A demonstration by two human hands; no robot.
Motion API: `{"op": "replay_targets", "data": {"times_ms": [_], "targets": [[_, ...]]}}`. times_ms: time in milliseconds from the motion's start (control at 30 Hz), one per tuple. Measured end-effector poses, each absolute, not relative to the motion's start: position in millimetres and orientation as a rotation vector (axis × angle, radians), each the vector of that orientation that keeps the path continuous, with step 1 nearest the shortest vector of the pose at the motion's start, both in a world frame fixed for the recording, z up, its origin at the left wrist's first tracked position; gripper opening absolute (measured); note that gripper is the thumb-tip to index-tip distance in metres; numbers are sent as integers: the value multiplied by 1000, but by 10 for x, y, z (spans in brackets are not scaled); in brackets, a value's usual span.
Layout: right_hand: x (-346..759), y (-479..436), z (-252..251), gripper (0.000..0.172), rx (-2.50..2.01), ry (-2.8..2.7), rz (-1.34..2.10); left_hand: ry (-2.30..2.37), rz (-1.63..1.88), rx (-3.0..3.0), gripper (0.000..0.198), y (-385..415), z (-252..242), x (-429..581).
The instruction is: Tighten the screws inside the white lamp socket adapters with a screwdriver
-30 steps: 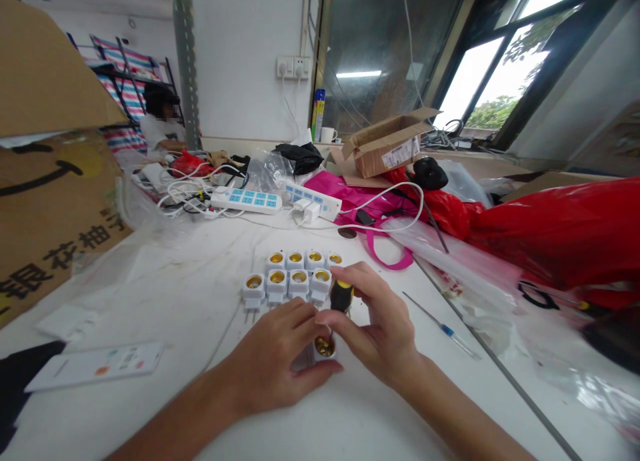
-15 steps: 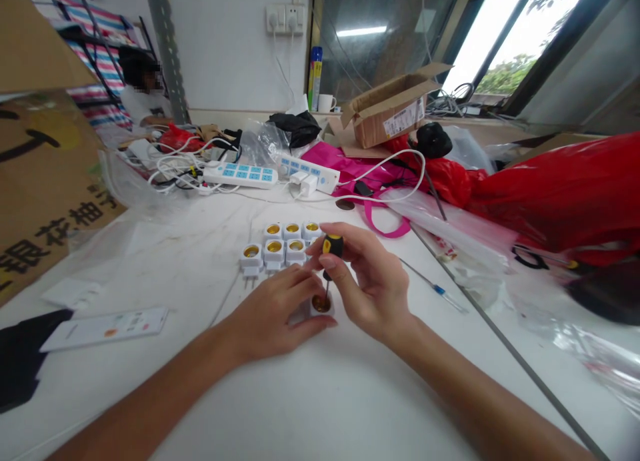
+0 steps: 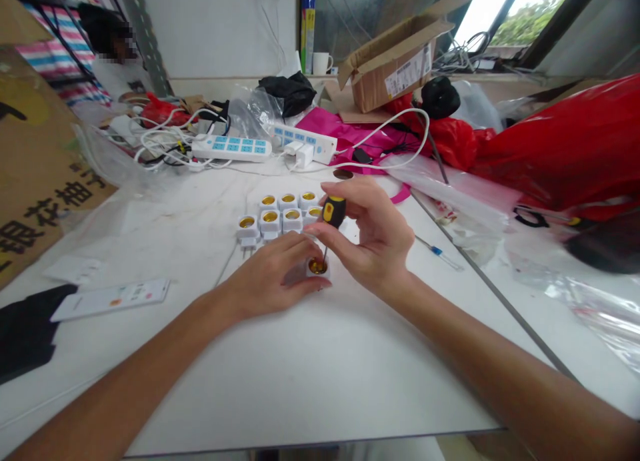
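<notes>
Screwdriver [image 3: 334,211] pinched in nearly closed right hand [image 3: 376,242], leaning slightly, shaft down inside white socket [image 3: 317,267] on table [image 3: 310,374]. Left hand [image 3: 275,272] half-curled round it. Step looks like screw-turning; next move calls for steady pressure, socket held still.

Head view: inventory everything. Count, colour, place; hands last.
Grouped sockets: at least seven, white and gold, mid-table
Held socket: one, white and gold, front centre
Screwdriver: one, black and yellow, at held socket
Slim tool: one, partly blue, right
Packet: one, white, left
Unidentified item: one, black, left
Power strips: two, white and blue, rear
Cables: several, white, rear
Bag: one, magenta, rear
Boxes: at least two, brown, left and rear
Plastic: several, red and clear, right and rear
Canister: one, blue and yellow, rear
Mug: one, white, rear
Person: one, white top, background left
Table: one, white, foreground
Left hand: one, on held socket
Right hand: one, on screwdriver
</notes>
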State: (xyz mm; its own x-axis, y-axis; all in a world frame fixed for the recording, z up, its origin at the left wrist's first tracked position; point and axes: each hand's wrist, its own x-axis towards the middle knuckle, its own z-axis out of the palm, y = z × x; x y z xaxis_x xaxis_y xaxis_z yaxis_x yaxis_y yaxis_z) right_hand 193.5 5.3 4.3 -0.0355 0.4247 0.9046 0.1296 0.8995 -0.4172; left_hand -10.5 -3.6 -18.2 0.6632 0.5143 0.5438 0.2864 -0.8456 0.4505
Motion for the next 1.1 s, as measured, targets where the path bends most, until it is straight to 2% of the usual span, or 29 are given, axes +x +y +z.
{"op": "replay_targets", "data": {"times_ms": [67,167,367,533,667,933,1100], "targets": [[1912,62,52,36,-480,-1556,219,625,983,2560,20,-32,-174,-102],[1875,21,70,28,-492,-1522,350,616,977,2570,21,-28,-170,-100],[1846,-64,84,27,-428,-1591,594,589,1001,2616,17,-19,-170,-104],[1855,28,74,20,-370,-1542,484,563,1033,2626,15,-5,-197,-110],[1854,82,53,29,-419,-1517,346,552,1031,2620,15,-1,-213,-118],[1869,-37,79,8,-499,-1501,511,555,996,2629,16,-10,-171,-116],[1860,-44,107,24,-583,-1456,280,552,1012,2632,14,-6,-184,-111]]}}
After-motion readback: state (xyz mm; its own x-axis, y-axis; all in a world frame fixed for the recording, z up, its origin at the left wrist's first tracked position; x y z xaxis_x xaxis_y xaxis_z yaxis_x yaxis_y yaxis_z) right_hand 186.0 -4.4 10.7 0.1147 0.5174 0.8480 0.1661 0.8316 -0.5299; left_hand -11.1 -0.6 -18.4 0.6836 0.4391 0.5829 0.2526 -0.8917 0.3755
